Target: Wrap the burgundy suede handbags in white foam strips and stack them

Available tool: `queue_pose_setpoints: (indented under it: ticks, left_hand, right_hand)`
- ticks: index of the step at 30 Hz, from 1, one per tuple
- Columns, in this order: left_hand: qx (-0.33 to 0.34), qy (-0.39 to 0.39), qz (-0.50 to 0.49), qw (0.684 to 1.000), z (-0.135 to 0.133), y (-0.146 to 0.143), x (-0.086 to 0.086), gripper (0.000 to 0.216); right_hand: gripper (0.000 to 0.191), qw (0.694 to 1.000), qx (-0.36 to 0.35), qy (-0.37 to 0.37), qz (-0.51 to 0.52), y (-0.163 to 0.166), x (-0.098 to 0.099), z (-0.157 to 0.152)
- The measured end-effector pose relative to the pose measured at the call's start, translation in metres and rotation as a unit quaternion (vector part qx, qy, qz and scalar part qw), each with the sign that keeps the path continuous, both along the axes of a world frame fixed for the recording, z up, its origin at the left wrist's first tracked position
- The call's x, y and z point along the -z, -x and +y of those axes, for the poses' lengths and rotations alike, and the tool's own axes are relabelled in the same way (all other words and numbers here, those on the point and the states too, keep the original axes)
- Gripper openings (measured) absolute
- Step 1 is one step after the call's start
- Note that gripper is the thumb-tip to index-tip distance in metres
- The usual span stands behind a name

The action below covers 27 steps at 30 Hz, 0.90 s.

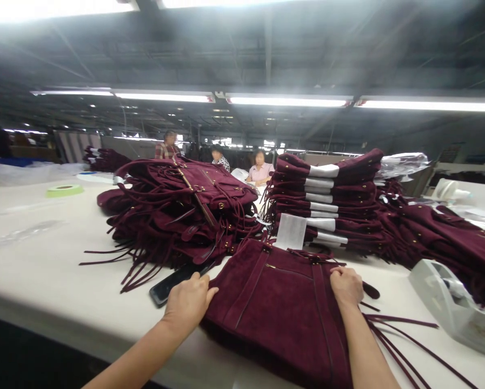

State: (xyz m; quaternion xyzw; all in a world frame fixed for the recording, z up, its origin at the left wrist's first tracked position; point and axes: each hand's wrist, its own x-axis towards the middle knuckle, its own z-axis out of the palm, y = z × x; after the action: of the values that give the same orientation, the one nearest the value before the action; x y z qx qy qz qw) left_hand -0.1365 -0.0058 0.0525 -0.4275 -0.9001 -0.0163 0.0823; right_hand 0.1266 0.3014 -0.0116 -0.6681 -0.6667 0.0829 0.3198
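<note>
A burgundy suede bag [278,308] lies flat on the white table [43,270] right in front of me. My left hand [189,302] grips the bag's left edge, fingers curled over it. At the bag's right side, my right hand [346,286] is closed on the suede near a strap. A white paper tag [291,231] stands up at the bag's far edge. Thin burgundy fringe strands [404,335] trail from the bag to the right.
A black phone [175,281] lies beside my left hand. Piles of the same bags sit behind: a heap [185,210] at left, a banded stack [327,200] in the middle, more at right [449,232]. A tape dispenser [449,302] and green tape roll [65,189] rest on the table. Three people sit far back.
</note>
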Motion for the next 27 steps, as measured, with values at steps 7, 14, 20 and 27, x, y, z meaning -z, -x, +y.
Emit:
queue_pose_setpoints:
  ticks: [7,14,20,27]
  left_hand:
    - [0.025,-0.222,-0.223,0.949,-0.005,0.023,0.024,0.029]
    - [-0.107,-0.463,-0.616,0.629,-0.011,0.012,0.063,0.032]
    - [-0.128,-0.438,-0.564,0.688,-0.006,0.015,0.069,0.029]
    - [-0.132,-0.392,-0.4,0.818,-0.01,0.014,0.066,0.002]
  right_hand:
    - [0.034,1.0,0.002,-0.005,0.022,-0.001,0.002,0.002]
    - [0.033,1.0,-0.019,-0.024,0.002,-0.002,0.003,0.002]
    - [0.036,0.976,-0.082,-0.201,0.018,0.016,0.0,-0.019]
    - [0.048,0.953,-0.29,-0.052,0.067,0.027,0.011,-0.032]
